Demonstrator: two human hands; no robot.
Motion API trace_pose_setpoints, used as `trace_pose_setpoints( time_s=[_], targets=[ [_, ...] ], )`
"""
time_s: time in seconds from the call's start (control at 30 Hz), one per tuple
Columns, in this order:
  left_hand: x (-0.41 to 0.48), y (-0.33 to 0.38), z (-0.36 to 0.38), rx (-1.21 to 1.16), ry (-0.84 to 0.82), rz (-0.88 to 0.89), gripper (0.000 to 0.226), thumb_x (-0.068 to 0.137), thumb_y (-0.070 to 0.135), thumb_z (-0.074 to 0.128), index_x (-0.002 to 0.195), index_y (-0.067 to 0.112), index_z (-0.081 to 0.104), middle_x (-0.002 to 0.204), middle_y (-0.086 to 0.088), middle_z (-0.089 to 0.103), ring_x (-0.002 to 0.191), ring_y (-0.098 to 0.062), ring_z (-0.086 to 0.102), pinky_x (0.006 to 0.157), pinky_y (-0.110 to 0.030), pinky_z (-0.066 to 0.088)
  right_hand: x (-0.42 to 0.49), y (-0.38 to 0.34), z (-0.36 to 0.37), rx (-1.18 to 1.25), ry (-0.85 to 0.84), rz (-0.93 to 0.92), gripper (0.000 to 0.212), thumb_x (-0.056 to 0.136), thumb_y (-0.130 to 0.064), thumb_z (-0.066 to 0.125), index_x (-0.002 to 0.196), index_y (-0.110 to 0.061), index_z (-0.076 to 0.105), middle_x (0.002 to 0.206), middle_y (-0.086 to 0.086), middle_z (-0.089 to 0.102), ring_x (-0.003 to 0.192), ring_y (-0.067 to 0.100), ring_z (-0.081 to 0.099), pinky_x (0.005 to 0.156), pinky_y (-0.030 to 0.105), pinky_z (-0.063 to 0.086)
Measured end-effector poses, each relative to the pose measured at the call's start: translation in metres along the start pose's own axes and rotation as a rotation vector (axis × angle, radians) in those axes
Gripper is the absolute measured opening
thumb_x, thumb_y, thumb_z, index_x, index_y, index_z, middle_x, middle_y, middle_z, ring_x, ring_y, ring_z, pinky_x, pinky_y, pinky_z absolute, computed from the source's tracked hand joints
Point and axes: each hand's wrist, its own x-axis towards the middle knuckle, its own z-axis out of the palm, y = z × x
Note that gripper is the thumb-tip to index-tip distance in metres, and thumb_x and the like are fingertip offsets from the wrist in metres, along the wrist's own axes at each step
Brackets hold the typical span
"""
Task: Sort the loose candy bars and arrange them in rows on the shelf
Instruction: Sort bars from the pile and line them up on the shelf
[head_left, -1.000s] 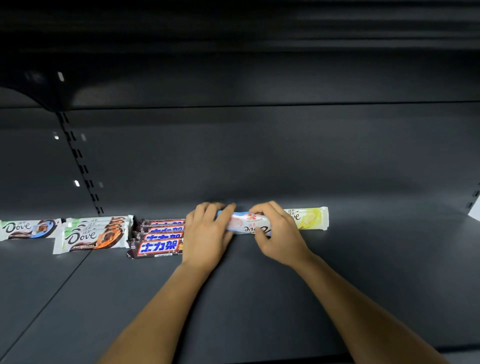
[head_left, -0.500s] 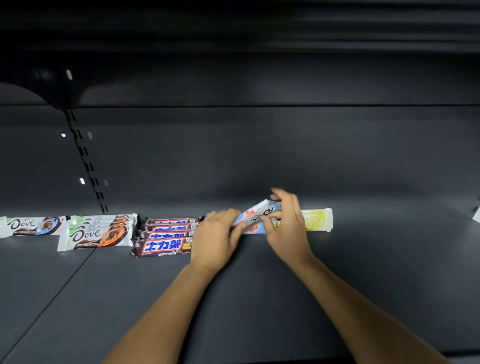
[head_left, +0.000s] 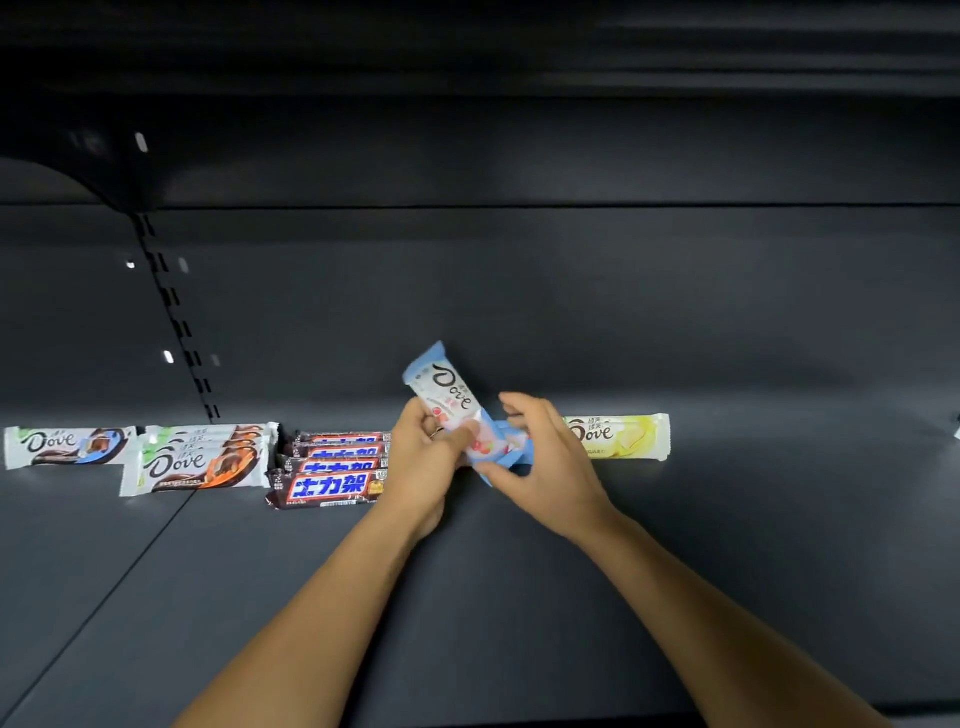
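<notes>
Gripping the tilted blue bar (head_left: 445, 392), left hand (head_left: 423, 462) meets right hand (head_left: 550, 467).

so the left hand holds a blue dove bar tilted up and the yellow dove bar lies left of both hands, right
Not quite. The yellow Dove bar lies to the right of both hands, flat on the shelf just past the right hand, as the head view shows. The rest stands: the left hand holds the blue Dove bar tilted up.
</notes>
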Motion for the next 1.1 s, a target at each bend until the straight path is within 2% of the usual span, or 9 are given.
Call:
trace_pose_setpoints(
  time_s=[0.1, 0.2, 0.27, 0.37, 0.47, 0.57, 0.73, 0.83, 1.1],
  targets=[
    [0.000, 0.004, 0.000, -0.125, -0.005, -0.079, 0.028, 0.088, -0.011, 0.051, 0.114, 0.000, 0.049, 0.108, -0.019, 0.065, 0.096, -0.030, 0.067, 0.076, -0.035, 0.058, -0.003, 0.004, 0.002, -0.092, -0.093, -0.023, 0.057, 0.077, -0.031, 0.072, 0.126, -0.019, 0.048, 0.115, -0.008, 0.052, 0.100, 0.008, 0.053, 0.083, 0.025, 0.046],
    [0.002, 0.000, -0.002, -0.069, 0.006, -0.087, 0.027, 0.088, -0.007, 0.054, 0.114, -0.003, 0.049, 0.108, -0.023, 0.065, 0.095, -0.032, 0.068, 0.082, -0.042, 0.056, -0.004, 0.009, 0.005, -0.194, -0.069, -0.014, 0.050, 0.081, -0.022, 0.065, 0.127, -0.017, 0.049, 0.118, -0.002, 0.054, 0.101, 0.018, 0.055, 0.081, 0.031, 0.047],
    [0.006, 0.000, -0.006, 0.001, 0.086, -0.056, 0.027, 0.087, 0.000, 0.059, 0.113, 0.002, 0.050, 0.105, -0.018, 0.066, 0.093, -0.027, 0.068, 0.081, -0.042, 0.056, -0.004, 0.010, 0.003, -0.244, -0.027, 0.030, 0.050, 0.081, -0.014, 0.060, 0.130, -0.017, 0.048, 0.122, 0.001, 0.051, 0.104, 0.022, 0.054, 0.083, 0.031, 0.044],
    [0.011, 0.003, -0.016, 0.350, 0.214, 0.088, 0.027, 0.084, 0.005, 0.065, 0.105, 0.017, 0.053, 0.092, 0.002, 0.064, 0.081, -0.016, 0.062, 0.071, -0.026, 0.050, -0.003, 0.015, -0.003, -0.279, -0.023, 0.067, 0.054, 0.080, -0.003, 0.054, 0.132, -0.015, 0.047, 0.128, 0.002, 0.045, 0.106, 0.022, 0.053, 0.089, 0.027, 0.041],
    [0.011, -0.001, -0.025, 0.918, 0.140, 0.292, 0.019, 0.082, 0.009, 0.066, 0.098, 0.018, 0.061, 0.095, 0.004, 0.061, 0.082, -0.014, 0.054, 0.074, -0.019, 0.037, -0.004, 0.019, -0.004, -0.342, -0.087, 0.060, 0.054, 0.081, 0.001, 0.051, 0.134, -0.012, 0.046, 0.131, 0.004, 0.040, 0.106, 0.022, 0.053, 0.089, 0.025, 0.039],
    [0.007, -0.008, -0.024, 1.244, 0.000, 0.389, 0.024, 0.081, 0.014, 0.065, 0.105, 0.018, 0.062, 0.106, -0.002, 0.055, 0.091, -0.021, 0.056, 0.080, -0.024, 0.040, -0.004, 0.021, -0.002, -0.390, -0.130, 0.073, 0.053, 0.083, 0.001, 0.048, 0.134, -0.012, 0.046, 0.132, 0.004, 0.039, 0.105, 0.024, 0.054, 0.087, 0.026, 0.040],
    [0.007, -0.013, -0.026, 1.472, -0.107, 0.357, 0.042, 0.085, 0.022, 0.061, 0.126, 0.020, 0.052, 0.117, -0.003, 0.049, 0.110, -0.024, 0.046, 0.094, -0.031, 0.041, -0.003, 0.022, 0.000, -0.451, -0.174, 0.066, 0.051, 0.085, -0.003, 0.050, 0.135, -0.015, 0.046, 0.132, 0.001, 0.041, 0.110, 0.023, 0.052, 0.089, 0.030, 0.044],
    [0.008, -0.013, -0.027, 1.554, -0.107, 0.356, 0.042, 0.087, 0.022, 0.055, 0.129, 0.021, 0.050, 0.121, -0.002, 0.048, 0.113, -0.023, 0.041, 0.094, -0.035, 0.042, -0.003, 0.022, 0.001, -0.501, -0.174, 0.053, 0.050, 0.086, -0.007, 0.053, 0.134, -0.018, 0.046, 0.132, 0.000, 0.043, 0.117, 0.022, 0.047, 0.093, 0.030, 0.044],
    [0.011, -0.019, -0.027, 1.698, -0.111, 0.408, 0.039, 0.091, 0.030, 0.048, 0.130, 0.025, 0.049, 0.125, 0.001, 0.049, 0.114, -0.022, 0.041, 0.097, -0.034, 0.037, -0.004, 0.022, 0.002, -0.573, -0.139, 0.044, 0.042, 0.084, -0.010, 0.056, 0.125, -0.015, 0.054, 0.125, 0.003, 0.047, 0.110, 0.026, 0.046, 0.084, 0.031, 0.045]
  ],
)
